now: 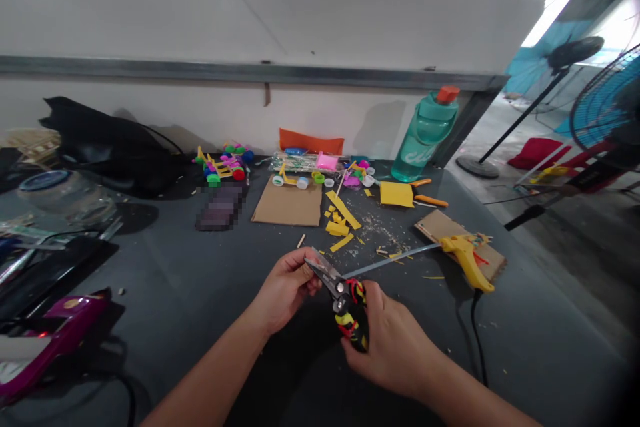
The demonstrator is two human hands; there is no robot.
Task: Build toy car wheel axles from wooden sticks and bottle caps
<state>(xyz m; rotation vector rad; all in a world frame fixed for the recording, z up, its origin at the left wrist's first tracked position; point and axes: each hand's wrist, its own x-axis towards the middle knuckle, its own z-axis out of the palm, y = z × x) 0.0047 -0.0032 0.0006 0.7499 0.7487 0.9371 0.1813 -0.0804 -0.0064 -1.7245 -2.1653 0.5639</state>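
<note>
My right hand (pixel 387 337) is wrapped round the yellow, red and black handles of a pair of snips (pixel 340 290). Their metal blades point up and left, parted a little, with the tips at my left hand (pixel 293 280). The fingers of that hand are pinched together beside the blades; whatever small piece they hold is hidden. Beyond my hands lie yellow strips and small cut pieces (pixel 343 210) among scattered crumbs. A flat brown cardboard piece (pixel 287 203) lies behind my left hand, with a small yellow wheeled model (pixel 286 177) at its far edge.
A yellow glue gun (pixel 467 260) with a clear glue stick rests on cardboard at right, its cord trailing forward. A green bottle (pixel 425 137) stands at the back. Orange-handled pliers (pixel 430 199) lie near a yellow piece. At left are a clear jar (pixel 65 200) and a purple device (pixel 63 333).
</note>
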